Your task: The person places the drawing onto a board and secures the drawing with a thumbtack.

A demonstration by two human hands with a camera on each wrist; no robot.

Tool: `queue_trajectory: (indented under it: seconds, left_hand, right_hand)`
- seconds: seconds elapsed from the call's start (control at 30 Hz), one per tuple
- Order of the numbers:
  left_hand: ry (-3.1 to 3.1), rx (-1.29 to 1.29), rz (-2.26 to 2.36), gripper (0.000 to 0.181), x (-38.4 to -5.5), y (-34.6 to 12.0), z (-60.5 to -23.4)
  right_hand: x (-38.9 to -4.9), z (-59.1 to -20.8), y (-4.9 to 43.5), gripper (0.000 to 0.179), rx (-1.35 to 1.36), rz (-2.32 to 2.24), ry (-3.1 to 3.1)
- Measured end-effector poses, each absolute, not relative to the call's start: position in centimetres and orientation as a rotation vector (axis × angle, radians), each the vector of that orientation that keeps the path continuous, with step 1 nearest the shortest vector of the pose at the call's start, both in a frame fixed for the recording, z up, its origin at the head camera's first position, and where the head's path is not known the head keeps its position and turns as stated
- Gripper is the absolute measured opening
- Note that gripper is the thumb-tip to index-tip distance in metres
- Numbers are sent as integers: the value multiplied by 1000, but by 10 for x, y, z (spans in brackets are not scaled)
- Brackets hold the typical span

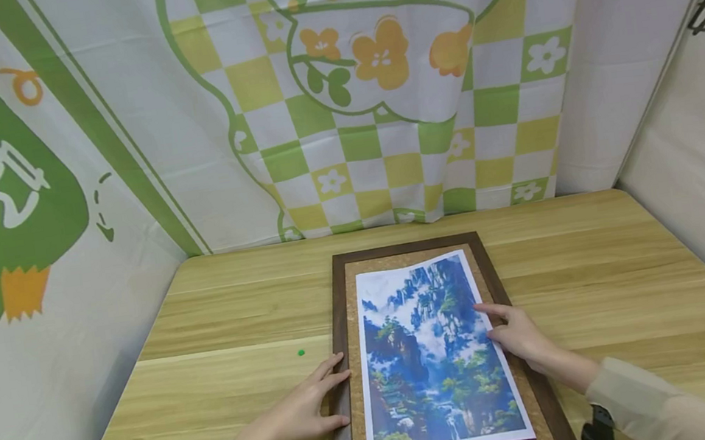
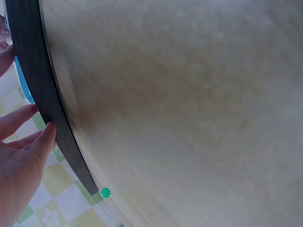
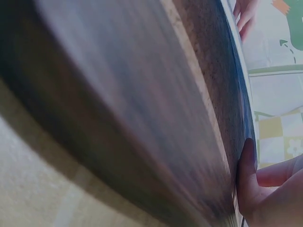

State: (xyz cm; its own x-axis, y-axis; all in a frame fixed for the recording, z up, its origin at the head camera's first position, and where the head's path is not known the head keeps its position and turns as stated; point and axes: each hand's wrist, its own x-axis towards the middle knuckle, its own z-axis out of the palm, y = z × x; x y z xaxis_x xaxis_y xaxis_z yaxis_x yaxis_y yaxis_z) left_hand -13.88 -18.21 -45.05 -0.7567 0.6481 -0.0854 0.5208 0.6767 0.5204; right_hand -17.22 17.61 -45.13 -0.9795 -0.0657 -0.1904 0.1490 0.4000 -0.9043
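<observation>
A printed mountain-and-waterfall picture (image 1: 434, 358) lies on a cork board (image 1: 357, 427) with a dark wooden frame (image 1: 336, 311). Its upper edge bows slightly. My left hand (image 1: 298, 413) rests its fingertips against the frame's left side, fingers spread; the left wrist view shows the same frame (image 2: 52, 101) by the fingertips. On the other side, my right hand (image 1: 529, 342) reaches over the frame and touches the picture's right edge with index finger and thumb (image 3: 247, 175). Left of the frame, a small green pushpin (image 1: 301, 352) sits on the table.
The wooden table (image 1: 232, 318) carries the board at its middle. Printed cloth with green and yellow checks (image 1: 359, 145) hangs behind its far edge. More hanging cloth stands at the left (image 1: 36, 410) and right.
</observation>
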Motion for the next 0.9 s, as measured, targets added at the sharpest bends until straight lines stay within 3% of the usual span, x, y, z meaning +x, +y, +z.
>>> queue_trajectory:
  seconds: [0.5,0.9]
  left_hand:
    - [2637,924,692,63,-138,-182,-450]
    - [2639,933,695,63,-138,-182,-452]
  right_hand:
    - [-169,-453,176,47,-45,-1540,2543]
    - [-166,-456,177,46,-322,-1291,2843]
